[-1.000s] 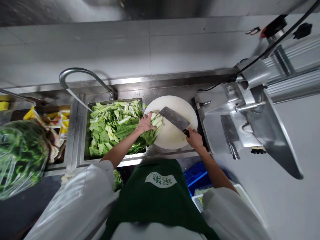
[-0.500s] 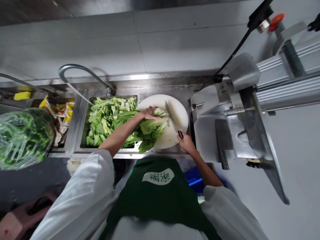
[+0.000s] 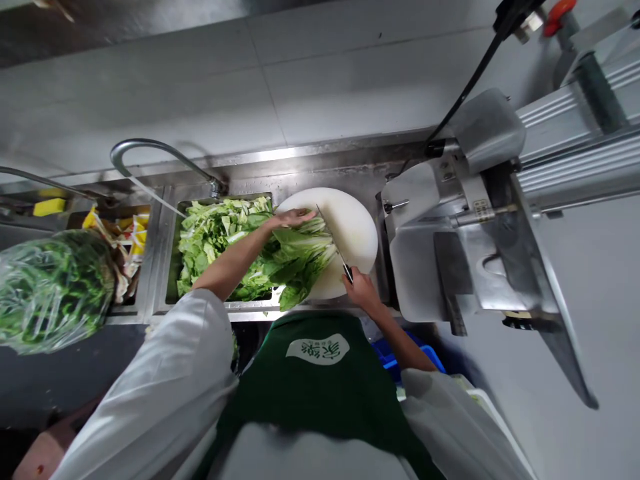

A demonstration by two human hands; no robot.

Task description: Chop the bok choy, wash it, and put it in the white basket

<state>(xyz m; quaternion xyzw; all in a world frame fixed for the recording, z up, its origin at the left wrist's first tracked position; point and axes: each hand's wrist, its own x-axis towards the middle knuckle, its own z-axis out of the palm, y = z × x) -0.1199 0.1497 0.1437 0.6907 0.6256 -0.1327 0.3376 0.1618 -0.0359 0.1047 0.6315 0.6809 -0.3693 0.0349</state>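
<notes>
On the round white cutting board [image 3: 357, 230] lies a bunch of leafy greens [image 3: 300, 253], its pale stem ends to the right and its leaves over the sink edge. My left hand [image 3: 294, 217] rests at the far side of the bunch, fingers stretched toward the stems. Closed round the black handle of a knife [image 3: 332, 235], my right hand [image 3: 363, 291] is at the near right of the board. The blade lies along the stem ends. Cut leaves [image 3: 210, 233] fill the sink basin left of the board.
A curved faucet [image 3: 160, 145] reaches over the basin. Plastic-wrapped greens [image 3: 55, 287] and a second basin with yellow packets [image 3: 137, 237] are at the left. A metal slicing machine [image 3: 460, 233] stands right of the board. Blue crates [image 3: 430, 357] are below.
The knife and my right hand have moved left, bringing the blade to the stem ends. My left hand has shifted slightly left and away from me. The view has tilted a little.
</notes>
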